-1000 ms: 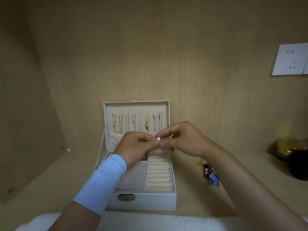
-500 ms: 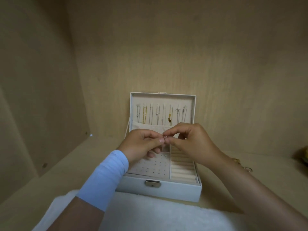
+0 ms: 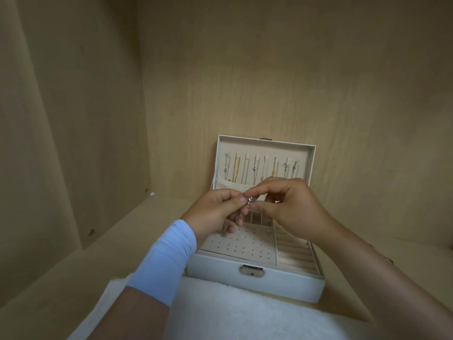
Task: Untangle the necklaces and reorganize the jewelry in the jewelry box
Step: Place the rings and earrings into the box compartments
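Both hands were raised together above the open box, and a small silver piece of jewellery with a pinkish stone (image 3: 249, 200) was pinched between them. By the left hand (image 3: 215, 212) it was gripped between thumb and forefinger, the other fingers being curled beneath. By the right hand (image 3: 291, 209) it was nipped from the other side with the tips of thumb and forefinger. What sort of piece it was — ring or earring — could not be made out. The left wrist was wrapped in a pale blue sleeve band (image 3: 164, 258).

Below the hands, a white rectangular jewellery box (image 3: 282, 287) was set on a pale wooden shelf (image 3: 117, 246), with its lid (image 3: 264, 142) stood upright at the back. Thin silver and gold necklaces (image 3: 257, 168) were hung side by side in a row inside the lid. The lower ends of those on the left were tucked behind a cream fabric pocket (image 3: 230, 186) — the ends of the rest were hidden by the right hand.

In the tray, a cream perforated earring panel (image 3: 245, 246) was seen on the left and a column of cream padded ring rolls (image 3: 296, 256) on the right. One small stud (image 3: 267, 232) was seated in the panel near its far right corner. A metal latch (image 3: 252, 270) was fixed at the middle of the front wall. A white fluffy towel (image 3: 232, 312) was spread in front of the box, its far edge laid against the box's front.
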Demonstrator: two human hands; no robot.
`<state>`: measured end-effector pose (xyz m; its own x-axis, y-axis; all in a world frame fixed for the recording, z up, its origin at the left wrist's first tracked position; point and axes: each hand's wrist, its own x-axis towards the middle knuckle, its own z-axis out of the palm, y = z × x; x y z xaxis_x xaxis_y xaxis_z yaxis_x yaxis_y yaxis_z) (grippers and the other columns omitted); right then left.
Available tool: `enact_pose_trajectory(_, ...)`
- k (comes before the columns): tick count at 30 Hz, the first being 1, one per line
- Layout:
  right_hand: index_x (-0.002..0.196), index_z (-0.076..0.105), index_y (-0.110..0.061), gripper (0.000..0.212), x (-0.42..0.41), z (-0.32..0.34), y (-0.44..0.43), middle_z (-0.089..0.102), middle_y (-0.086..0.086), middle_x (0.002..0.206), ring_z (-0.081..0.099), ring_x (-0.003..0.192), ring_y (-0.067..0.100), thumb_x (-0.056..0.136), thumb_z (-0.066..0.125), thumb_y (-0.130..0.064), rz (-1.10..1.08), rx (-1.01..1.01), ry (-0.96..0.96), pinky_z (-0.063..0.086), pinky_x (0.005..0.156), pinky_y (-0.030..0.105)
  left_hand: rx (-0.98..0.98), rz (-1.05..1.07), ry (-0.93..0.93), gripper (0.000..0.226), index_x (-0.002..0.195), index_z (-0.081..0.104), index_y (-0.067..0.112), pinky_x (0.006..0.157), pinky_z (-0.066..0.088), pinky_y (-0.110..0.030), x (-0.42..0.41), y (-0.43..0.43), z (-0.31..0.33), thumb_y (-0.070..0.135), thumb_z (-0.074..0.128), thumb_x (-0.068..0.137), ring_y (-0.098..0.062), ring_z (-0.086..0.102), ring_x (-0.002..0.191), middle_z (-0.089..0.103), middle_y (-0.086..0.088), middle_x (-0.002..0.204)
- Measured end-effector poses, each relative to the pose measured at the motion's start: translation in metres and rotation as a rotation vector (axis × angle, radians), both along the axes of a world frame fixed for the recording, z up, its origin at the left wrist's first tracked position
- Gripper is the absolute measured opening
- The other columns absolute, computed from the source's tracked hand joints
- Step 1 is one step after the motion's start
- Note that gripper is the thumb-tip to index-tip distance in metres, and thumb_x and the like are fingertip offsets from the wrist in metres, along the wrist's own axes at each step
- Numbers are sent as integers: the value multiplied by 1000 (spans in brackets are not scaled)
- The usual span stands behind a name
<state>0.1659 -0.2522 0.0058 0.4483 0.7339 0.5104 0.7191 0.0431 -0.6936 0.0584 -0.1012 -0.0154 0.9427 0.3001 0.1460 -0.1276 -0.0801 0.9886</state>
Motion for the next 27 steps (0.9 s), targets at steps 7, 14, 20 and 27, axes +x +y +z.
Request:
enact_pose_trajectory(7,89,79,-33,11,9,-9,-2,73,-16,80,61,64,7,81,79,-25,-122,-36,-158,50,62,22,283,157,52,16,86,71,19,61,47,-23,5,2,-7,23,58,94,-10,60,65,68,9,72)
enact_pose_trajectory(14,90,75,-44,7,8,-23,-5,65,-19,94,58,90,1,86,70,-40,-382,-466,-517,49,74,27,807,228,154,12,94,74,28,83,45,-15,3,2,-15,23,64,89,-1,58,84,65,18,90)
enact_pose_trajectory(20,91,74,-41,9,4,-26,0,64,-17,94,57,89,5,88,65,-40,-420,-496,-611,48,70,27,906,230,150,13,95,74,29,80,39,-13,5,1,-17,25,65,88,0,54,85,67,14,100)
enact_pose_trajectory(27,93,75,-37,16,7,-29,5,63,-12,93,62,85,13,88,60,-35,-408,-557,-748,50,65,28,978,235,122,15,97,75,27,80,40,-15,7,0,-20,26,63,89,-2,53,89,67,14,100)
